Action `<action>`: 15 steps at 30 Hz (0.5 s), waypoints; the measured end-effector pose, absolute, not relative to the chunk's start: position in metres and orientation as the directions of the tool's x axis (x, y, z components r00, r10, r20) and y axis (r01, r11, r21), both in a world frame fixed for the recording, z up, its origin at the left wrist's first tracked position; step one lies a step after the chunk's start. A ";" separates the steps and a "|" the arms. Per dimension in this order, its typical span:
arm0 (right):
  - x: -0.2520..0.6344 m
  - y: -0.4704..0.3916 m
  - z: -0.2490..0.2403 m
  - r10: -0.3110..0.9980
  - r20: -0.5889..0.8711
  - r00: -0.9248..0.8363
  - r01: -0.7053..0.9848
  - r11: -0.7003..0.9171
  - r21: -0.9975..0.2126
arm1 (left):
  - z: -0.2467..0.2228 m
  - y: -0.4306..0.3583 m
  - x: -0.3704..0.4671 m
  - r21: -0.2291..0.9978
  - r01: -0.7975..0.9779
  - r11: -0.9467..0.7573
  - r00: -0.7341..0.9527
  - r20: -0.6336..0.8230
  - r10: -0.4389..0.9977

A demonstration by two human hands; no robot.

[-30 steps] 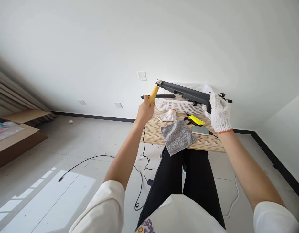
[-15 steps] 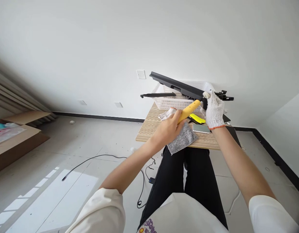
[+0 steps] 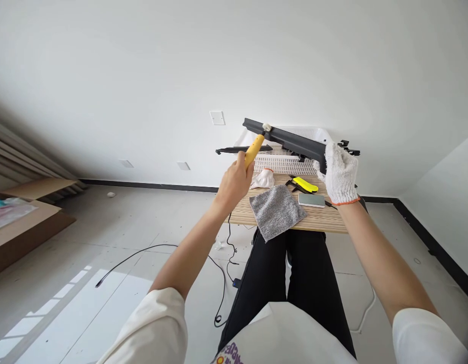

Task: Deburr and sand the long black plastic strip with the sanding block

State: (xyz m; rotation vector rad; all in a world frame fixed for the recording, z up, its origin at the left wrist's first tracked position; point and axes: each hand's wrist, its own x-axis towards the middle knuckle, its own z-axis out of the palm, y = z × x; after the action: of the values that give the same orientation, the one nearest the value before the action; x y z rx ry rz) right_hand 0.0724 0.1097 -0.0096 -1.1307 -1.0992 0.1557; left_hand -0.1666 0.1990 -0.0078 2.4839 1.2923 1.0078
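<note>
Bare, my left hand (image 3: 234, 182) is closed around a yellow-handled tool (image 3: 254, 150) with a small pale head at its tip. That head touches the upper face of a long black plastic trim piece (image 3: 294, 140), toward its left end. My right hand (image 3: 340, 172), in a white knit glove with an orange cuff edge, grips the trim piece by its right end and keeps it tilted above the table. A grey cloth (image 3: 278, 212) lies below, overhanging the table's front edge. Near it are a loose white glove (image 3: 263, 179) and a yellow-and-black utility knife (image 3: 305, 185).
A white plastic basket (image 3: 277, 166) with black parts stands at the back of the wooden table (image 3: 243, 215), near the wall. A grey-green flat device (image 3: 311, 200) with a cable lies on the tabletop. Black cable (image 3: 142, 249) trails over the floor; cardboard boxes (image 3: 36, 217) sit far left.
My left hand has moved the yellow-handled tool leftward, so its pale head has travelled from the trim piece's right end toward its left end. My right hand still holds the piece.
</note>
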 end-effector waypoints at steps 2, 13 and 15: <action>0.070 0.102 -0.007 0.602 0.581 0.548 0.348 0.468 -0.813 | -0.006 0.210 -0.171 0.429 0.698 -0.574 0.365 0.476 0.800; 0.059 0.066 0.009 0.590 0.636 0.498 0.456 0.445 -0.770 | -0.002 0.253 -0.187 0.382 0.790 -0.479 0.274 0.480 0.834; 0.059 0.064 0.010 0.591 0.610 0.528 0.432 0.431 -0.792 | -0.002 0.253 -0.186 0.381 0.786 -0.487 0.282 0.480 0.831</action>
State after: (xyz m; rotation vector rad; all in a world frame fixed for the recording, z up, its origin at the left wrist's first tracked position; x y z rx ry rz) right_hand 0.0595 0.0642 0.0099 -1.1835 -1.0762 0.1277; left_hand -0.1862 0.2527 -0.0021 2.4587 1.5534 0.9897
